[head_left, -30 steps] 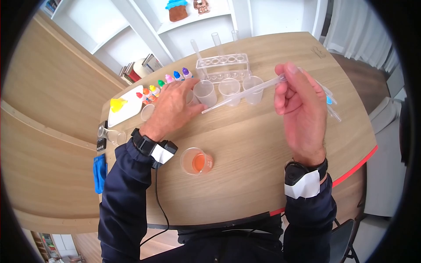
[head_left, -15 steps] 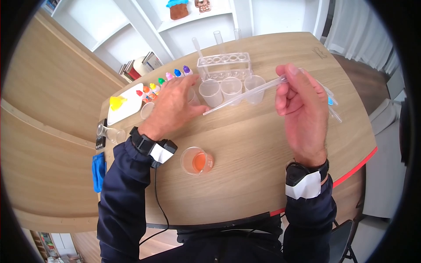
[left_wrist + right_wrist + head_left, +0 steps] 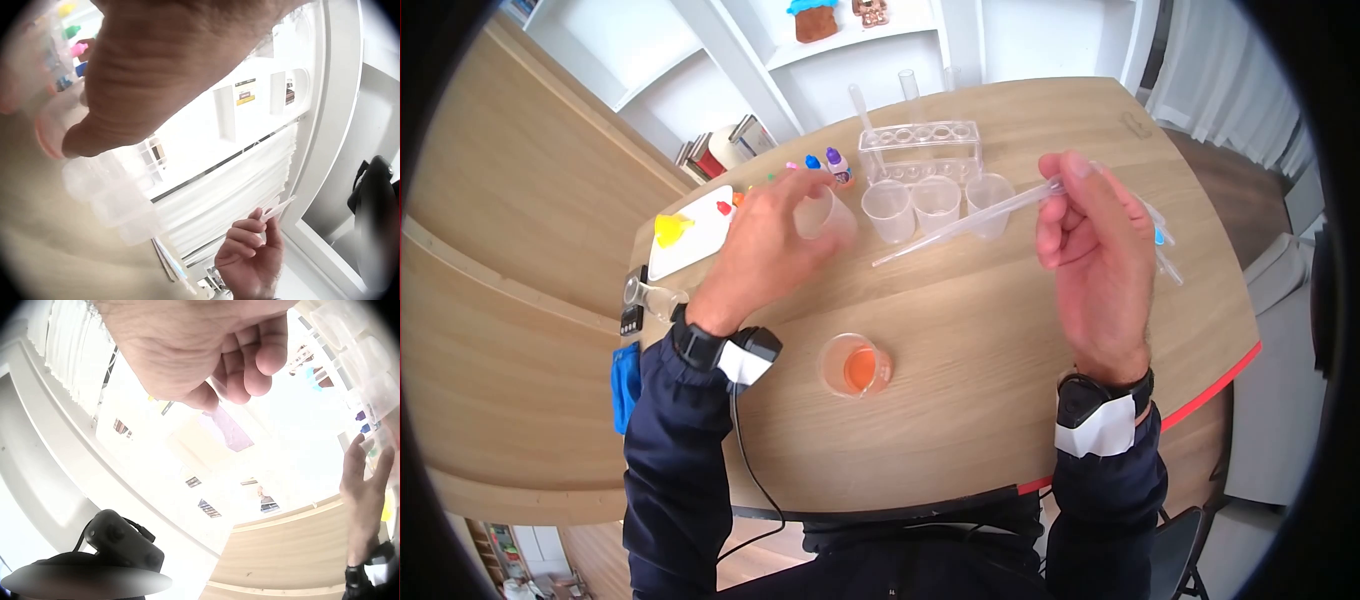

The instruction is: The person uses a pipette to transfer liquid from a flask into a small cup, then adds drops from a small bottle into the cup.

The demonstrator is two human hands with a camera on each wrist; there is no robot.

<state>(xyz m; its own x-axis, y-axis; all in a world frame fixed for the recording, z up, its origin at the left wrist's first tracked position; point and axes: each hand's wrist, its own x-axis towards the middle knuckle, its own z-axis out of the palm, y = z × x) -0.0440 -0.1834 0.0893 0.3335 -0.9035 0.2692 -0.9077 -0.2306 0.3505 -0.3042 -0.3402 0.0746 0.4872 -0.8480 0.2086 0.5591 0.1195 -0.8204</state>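
Observation:
In the head view my left hand grips a clear plastic cup at the left end of a row, thumb on its near side. In the left wrist view the thumb lies against that cup. My right hand pinches a clear plastic dropper by its upper end, its thin tip pointing left and down over the table. Three clear cups stand side by side beneath and beyond the dropper. Nearer me stands a cup of orange liquid, untouched by either hand.
Behind the cups is a clear test tube rack with several tubes. Colored dropper bottles stand left of it, partly hidden by my left hand. A white tray with a yellow funnel, a glass flask and blue cloth lie farther left.
My left hand has closed around the leftmost cup and moved slightly left and nearer with it, apart from the other three. The right hand still pinches the dropper, nearly unmoved.

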